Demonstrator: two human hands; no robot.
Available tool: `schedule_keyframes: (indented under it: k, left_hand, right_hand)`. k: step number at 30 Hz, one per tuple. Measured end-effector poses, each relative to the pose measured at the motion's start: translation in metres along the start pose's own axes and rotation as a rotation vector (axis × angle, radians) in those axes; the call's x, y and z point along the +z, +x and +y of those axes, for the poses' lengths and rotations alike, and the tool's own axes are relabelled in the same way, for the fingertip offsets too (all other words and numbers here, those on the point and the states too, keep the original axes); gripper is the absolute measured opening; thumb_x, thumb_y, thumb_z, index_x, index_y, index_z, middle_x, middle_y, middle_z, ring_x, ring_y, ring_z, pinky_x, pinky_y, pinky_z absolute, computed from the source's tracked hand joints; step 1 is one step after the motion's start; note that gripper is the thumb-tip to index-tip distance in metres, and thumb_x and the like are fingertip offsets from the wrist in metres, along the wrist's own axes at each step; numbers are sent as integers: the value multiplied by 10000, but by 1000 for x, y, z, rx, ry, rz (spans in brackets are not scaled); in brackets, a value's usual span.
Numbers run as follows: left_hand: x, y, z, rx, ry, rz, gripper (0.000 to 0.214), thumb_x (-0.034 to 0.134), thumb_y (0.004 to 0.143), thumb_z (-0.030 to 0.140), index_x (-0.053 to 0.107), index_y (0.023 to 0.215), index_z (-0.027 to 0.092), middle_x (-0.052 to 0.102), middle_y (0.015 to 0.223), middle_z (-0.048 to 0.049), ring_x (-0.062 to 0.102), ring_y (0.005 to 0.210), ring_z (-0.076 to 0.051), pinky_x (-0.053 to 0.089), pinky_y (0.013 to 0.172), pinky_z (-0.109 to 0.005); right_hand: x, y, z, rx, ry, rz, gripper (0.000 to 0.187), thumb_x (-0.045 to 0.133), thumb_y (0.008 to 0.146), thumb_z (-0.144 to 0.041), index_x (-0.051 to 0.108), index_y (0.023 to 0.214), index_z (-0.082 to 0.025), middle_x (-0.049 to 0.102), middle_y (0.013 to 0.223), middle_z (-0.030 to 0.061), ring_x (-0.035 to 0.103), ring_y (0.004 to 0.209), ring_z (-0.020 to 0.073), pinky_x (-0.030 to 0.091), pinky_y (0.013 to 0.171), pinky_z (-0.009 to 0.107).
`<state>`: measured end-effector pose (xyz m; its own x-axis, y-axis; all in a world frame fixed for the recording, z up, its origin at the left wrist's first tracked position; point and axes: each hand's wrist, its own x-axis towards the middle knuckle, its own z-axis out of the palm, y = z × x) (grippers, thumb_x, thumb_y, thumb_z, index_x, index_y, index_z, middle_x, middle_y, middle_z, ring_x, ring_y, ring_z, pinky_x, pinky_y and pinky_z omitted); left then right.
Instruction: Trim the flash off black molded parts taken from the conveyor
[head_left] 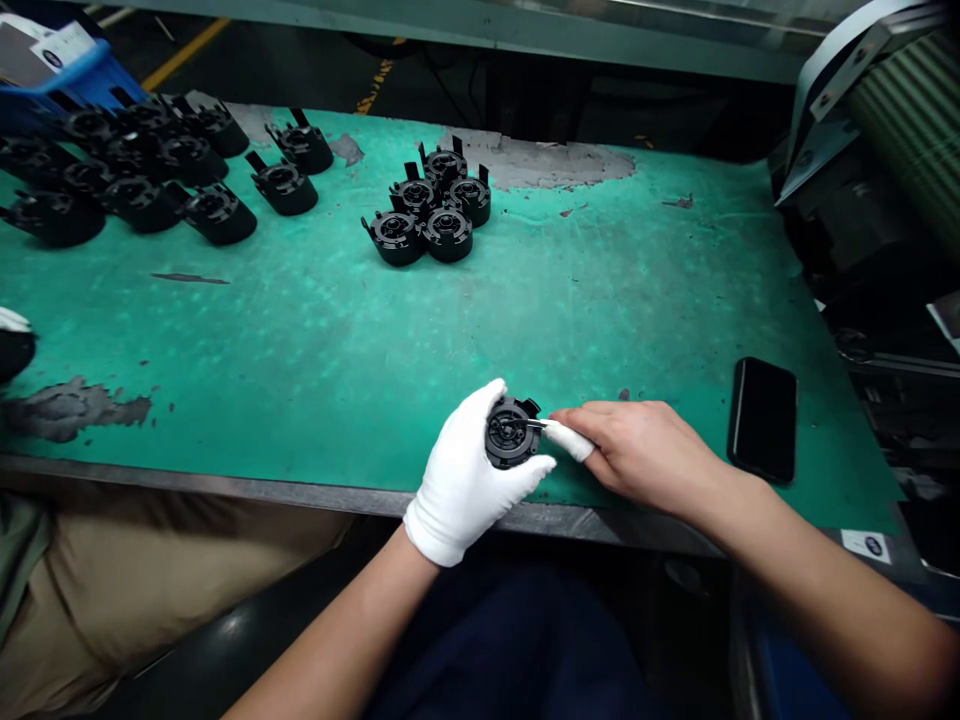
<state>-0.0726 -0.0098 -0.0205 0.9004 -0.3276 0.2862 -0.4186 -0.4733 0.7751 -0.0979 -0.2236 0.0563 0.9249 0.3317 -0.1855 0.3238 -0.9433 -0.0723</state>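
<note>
Near the front edge of the table, my left hand (pixel 463 472), in a white glove, is wrapped round a round black plastic part (pixel 511 447). The part's face, with ribs and small holes, is turned up toward me. My right hand (pixel 630 445) is bare except for a white cover on one finger. It pinches a thin metal tool (pixel 534 424) that looks like tweezers, its tip lying over the middle of the part. Whether the tip touches the part I cannot tell. My right palm and some of its fingertips are hidden.
Several similar black parts (pixel 448 232) stand grouped on the green table mat (pixel 600 300), with more (pixel 217 212) at the far left. A phone (pixel 763 420) lies to the right. A blue bin (pixel 97 80) is at the back left. Another person's leg (pixel 187 570) shows at left.
</note>
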Motion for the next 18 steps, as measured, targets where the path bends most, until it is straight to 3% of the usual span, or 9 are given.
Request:
schedule_keyframes:
  k: [6,10,18]
  left_hand:
    - [-2,1,0,23,1,-6,890,815,711,537,411,1415,172,546,1412,-158,550,1308,-302,453,1131,-471]
    - [-3,0,1,29,2,-3,885,819,706,547,427,1404,169,551,1409,-154,549,1308,-294,448,1136,-454]
    - [-1,-2,1,11,19,26,874,806,705,587,443,1392,185,571,1393,-135,568,1290,-288,461,1126,-437]
  right_hand:
    - [-10,7,2,-10,-144,7,410,476,893,-209,629,1254,-328,765,1002,12,711,776,232,240,490,311]
    - [-11,2,5,-11,-64,-22,413,494,878,-179,645,1232,-327,764,1049,15,705,815,228,296,541,301]
    - [-13,-10,-9,16,268,-197,323,473,888,-127,709,1076,-246,746,830,27,661,713,177,343,613,259]
